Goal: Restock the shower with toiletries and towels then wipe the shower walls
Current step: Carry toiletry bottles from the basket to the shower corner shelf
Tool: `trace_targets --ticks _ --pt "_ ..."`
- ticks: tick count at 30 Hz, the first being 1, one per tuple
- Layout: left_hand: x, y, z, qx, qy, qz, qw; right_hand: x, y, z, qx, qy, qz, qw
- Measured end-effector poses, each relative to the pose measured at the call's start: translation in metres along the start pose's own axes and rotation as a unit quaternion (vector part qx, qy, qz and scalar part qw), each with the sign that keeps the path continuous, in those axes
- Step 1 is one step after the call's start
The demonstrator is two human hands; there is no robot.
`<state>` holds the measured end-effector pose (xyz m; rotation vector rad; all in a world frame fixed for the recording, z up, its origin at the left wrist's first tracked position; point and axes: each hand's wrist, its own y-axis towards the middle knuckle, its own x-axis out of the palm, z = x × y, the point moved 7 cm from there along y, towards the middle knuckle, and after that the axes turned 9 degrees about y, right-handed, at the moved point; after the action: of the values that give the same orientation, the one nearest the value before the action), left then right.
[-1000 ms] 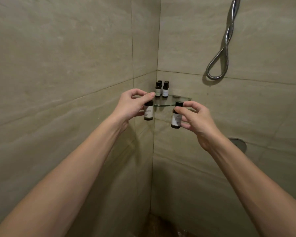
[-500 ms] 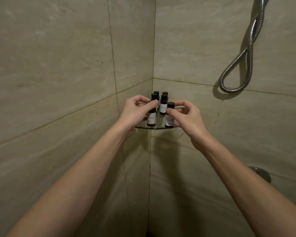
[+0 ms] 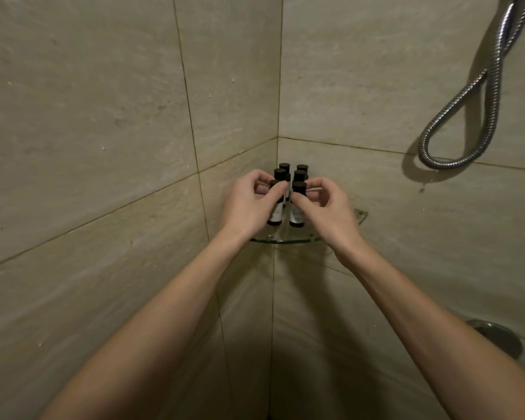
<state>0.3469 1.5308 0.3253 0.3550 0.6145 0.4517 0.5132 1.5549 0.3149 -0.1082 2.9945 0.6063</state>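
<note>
A glass corner shelf (image 3: 285, 240) is fixed in the corner of the beige tiled shower walls (image 3: 103, 131). Several small dark toiletry bottles with black caps and white labels stand on it. My left hand (image 3: 249, 204) pinches the front left bottle (image 3: 275, 218) near its cap. My right hand (image 3: 325, 210) pinches the front right bottle (image 3: 297, 218) the same way. Both front bottles stand upright with their bases on the glass. Behind them, the back bottles (image 3: 301, 171) show mostly their caps.
A chrome shower hose (image 3: 467, 116) hangs in a loop on the right wall. A round metal fitting (image 3: 497, 338) sits low on the right wall, beside my right forearm. Tiled walls close in on the left and right.
Both hands moved forward from below the shelf's front edge and brought their two bottles down onto the glass in front of the others. The view moved closer to the corner.
</note>
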Motion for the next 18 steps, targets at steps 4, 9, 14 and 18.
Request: trace_targets --ticks 4,9,14,18 --pt "-0.001 -0.008 -0.002 0.007 0.020 -0.004 1.000 -0.002 -0.003 0.001 -0.021 -0.005 -0.011 1.000" --pt "0.001 -0.019 -0.004 0.011 0.080 -0.025 0.996 -0.009 -0.006 0.013 -0.070 -0.124 -0.014 0.990" --pt "0.001 -0.019 -0.009 0.004 0.109 0.003 0.994 -0.003 -0.005 0.024 -0.069 -0.217 -0.013 0.974" --pt "0.003 -0.014 -0.011 0.000 0.125 0.028 0.992 0.001 0.001 0.026 -0.058 -0.233 0.007 0.971"
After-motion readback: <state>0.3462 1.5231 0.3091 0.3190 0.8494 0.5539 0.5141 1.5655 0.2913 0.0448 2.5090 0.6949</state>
